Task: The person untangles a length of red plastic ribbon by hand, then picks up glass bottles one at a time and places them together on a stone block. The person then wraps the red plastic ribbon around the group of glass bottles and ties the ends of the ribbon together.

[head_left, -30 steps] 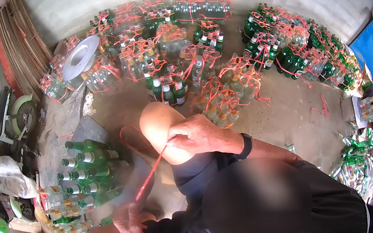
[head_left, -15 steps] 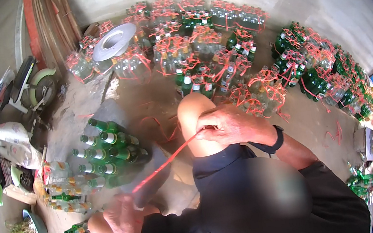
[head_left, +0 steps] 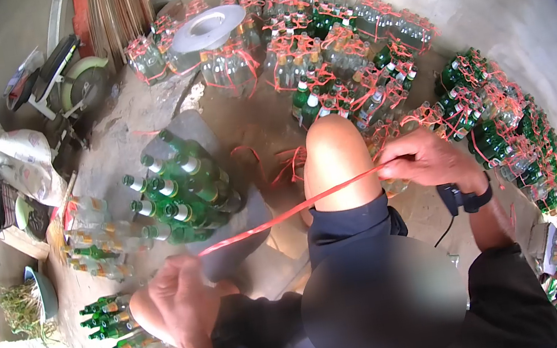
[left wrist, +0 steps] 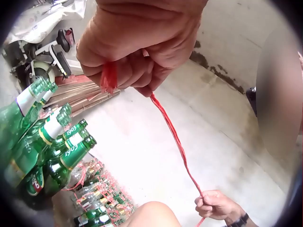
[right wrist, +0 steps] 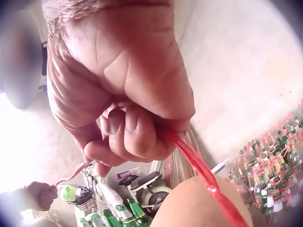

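A red plastic twine (head_left: 298, 207) stretches between my two hands, above a bare knee (head_left: 336, 146). My left hand (head_left: 184, 302) grips one end with curled fingers; a short frayed tail (left wrist: 109, 78) sticks out of the fist in the left wrist view. The right hand (head_left: 418, 159) pinches the twine at the other side, and in the right wrist view a further length (right wrist: 203, 175) runs out past the fingers. Just beyond the left hand stands a cluster of green beer bottles (head_left: 182, 185), some with white neck labels.
Many bottle bundles tied with red twine (head_left: 346, 47) stand along the wall. A pale disc with a hole (head_left: 208, 28) lies on some of them. More loose bottles (head_left: 121, 330) are at lower left. A small wheeled vehicle (head_left: 78, 82) and a white sack (head_left: 17, 153) are at left.
My right hand has moved rightward and the hands are farther apart, the twine stretched longer between them. The head view has shifted, moving the bottle bundles right and up.
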Demonstrator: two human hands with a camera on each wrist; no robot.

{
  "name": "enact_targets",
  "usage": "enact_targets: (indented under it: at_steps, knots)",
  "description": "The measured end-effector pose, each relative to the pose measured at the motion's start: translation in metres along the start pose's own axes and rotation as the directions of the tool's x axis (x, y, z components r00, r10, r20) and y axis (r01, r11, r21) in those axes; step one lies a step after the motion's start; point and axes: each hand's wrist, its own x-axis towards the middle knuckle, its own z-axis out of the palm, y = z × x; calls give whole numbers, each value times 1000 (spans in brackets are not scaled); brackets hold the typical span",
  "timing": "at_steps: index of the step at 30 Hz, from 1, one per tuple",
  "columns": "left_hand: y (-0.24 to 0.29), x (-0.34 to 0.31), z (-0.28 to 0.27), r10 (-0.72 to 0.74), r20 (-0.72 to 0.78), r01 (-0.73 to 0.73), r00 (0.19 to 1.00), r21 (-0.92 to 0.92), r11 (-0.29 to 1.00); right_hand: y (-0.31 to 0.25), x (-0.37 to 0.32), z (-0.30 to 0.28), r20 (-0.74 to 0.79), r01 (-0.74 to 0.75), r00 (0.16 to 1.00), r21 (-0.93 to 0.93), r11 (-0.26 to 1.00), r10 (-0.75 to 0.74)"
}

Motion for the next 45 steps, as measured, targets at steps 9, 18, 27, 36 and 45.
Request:
enact_targets:
  at_steps: [9, 18, 27, 36, 45]
  knots:
    - [2, -26, 31, -147, 244, 160, 959, -36, 986, -27, -52, -51, 51, -251, 964, -162, 954, 262]
    - [16, -22, 35, -84, 286, 116, 954, -99, 988, -76, -30, -105, -16, -154, 988, -196, 968, 154]
    - [43, 36, -21, 80, -253, -86, 964, -13, 996, -79, 107, -53, -84, 80, 992, -130, 988, -92]
    - [15, 142, -100, 147, -488, -81, 860, 154, 985, -34, 256, 23, -69, 235, 970, 52, 971, -231]
    - [-92, 210, -128, 114, -496, -4, 861, 217, 976, 45, 370, 129, -216, 141, 973, 265, 954, -84]
